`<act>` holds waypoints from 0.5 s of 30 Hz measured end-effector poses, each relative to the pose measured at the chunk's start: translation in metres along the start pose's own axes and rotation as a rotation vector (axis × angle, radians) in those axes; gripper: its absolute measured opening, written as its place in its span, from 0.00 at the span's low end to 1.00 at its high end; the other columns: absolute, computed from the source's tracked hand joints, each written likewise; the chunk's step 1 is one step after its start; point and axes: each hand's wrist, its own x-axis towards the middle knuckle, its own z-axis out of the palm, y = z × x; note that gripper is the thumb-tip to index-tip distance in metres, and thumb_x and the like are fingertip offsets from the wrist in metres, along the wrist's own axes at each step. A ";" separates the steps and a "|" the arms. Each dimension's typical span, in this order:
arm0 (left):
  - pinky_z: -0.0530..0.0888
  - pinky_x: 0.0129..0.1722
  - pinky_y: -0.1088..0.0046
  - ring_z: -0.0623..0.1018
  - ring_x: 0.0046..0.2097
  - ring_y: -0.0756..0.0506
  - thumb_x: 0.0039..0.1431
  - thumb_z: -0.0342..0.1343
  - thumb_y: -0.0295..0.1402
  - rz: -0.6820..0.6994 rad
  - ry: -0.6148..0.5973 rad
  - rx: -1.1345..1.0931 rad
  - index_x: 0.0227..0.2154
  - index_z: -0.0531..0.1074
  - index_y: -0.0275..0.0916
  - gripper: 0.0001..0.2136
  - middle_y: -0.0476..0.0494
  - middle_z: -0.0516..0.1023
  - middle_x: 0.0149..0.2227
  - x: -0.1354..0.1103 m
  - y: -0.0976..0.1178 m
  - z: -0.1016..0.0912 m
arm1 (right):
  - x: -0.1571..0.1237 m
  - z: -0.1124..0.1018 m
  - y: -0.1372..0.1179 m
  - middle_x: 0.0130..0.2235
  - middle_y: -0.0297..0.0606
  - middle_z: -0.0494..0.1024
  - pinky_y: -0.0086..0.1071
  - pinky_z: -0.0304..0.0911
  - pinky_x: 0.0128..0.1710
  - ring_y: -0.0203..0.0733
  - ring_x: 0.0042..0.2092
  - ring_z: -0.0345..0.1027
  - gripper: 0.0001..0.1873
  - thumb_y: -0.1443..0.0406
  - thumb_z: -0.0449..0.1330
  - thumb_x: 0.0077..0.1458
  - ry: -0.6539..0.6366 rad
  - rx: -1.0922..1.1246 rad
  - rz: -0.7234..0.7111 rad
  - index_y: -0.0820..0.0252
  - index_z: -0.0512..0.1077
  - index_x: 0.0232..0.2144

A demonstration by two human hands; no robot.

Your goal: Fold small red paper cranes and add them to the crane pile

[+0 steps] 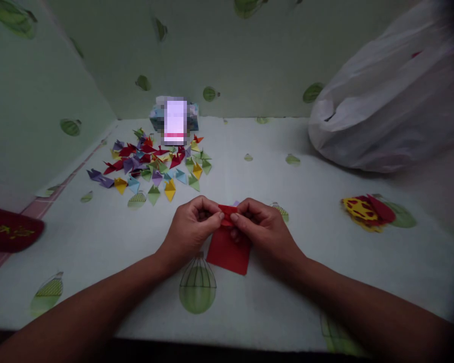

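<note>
A small piece of red folded paper is pinched between both hands near the middle of the table. My left hand is closed on its left edge with thumb and forefinger. On the opposite edge, my right hand grips it the same way, its other fingers curled partly behind. Below the fingers lies a flat red paper square; whether it is joined to the held piece I cannot tell. Farther back on the left spreads a heap of small folded paper birds in several colours.
A lit phone, blurred out, leans on a tissue box behind the birds. A large white plastic bag stands back right. Yellow and red cut-outs lie at right. A dark red object sits at the left edge.
</note>
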 end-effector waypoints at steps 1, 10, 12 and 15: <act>0.71 0.32 0.76 0.74 0.31 0.52 0.50 0.64 0.32 0.000 0.003 0.007 0.26 0.71 0.36 0.07 0.50 0.75 0.27 0.000 0.000 0.000 | 0.000 0.000 0.000 0.22 0.32 0.73 0.28 0.60 0.25 0.34 0.24 0.66 0.12 0.60 0.63 0.56 -0.004 0.009 0.006 0.60 0.67 0.25; 0.70 0.31 0.74 0.73 0.30 0.51 0.49 0.63 0.32 0.029 0.058 0.060 0.25 0.71 0.36 0.07 0.50 0.74 0.26 -0.001 0.001 0.000 | 0.002 -0.005 0.003 0.22 0.32 0.74 0.27 0.62 0.26 0.33 0.24 0.67 0.14 0.57 0.62 0.59 -0.087 0.116 0.047 0.61 0.69 0.28; 0.70 0.32 0.74 0.73 0.30 0.51 0.49 0.64 0.32 0.041 0.079 0.055 0.25 0.71 0.36 0.07 0.50 0.74 0.26 -0.001 0.001 0.000 | 0.003 -0.005 0.004 0.23 0.33 0.74 0.28 0.62 0.26 0.33 0.25 0.67 0.14 0.57 0.61 0.60 -0.097 0.119 0.040 0.61 0.70 0.29; 0.70 0.32 0.74 0.74 0.30 0.51 0.49 0.64 0.32 0.054 0.108 0.047 0.26 0.71 0.36 0.07 0.50 0.75 0.27 -0.001 0.001 0.000 | 0.003 -0.005 0.004 0.26 0.34 0.75 0.27 0.63 0.27 0.32 0.25 0.68 0.14 0.57 0.61 0.61 -0.106 0.134 0.044 0.61 0.71 0.30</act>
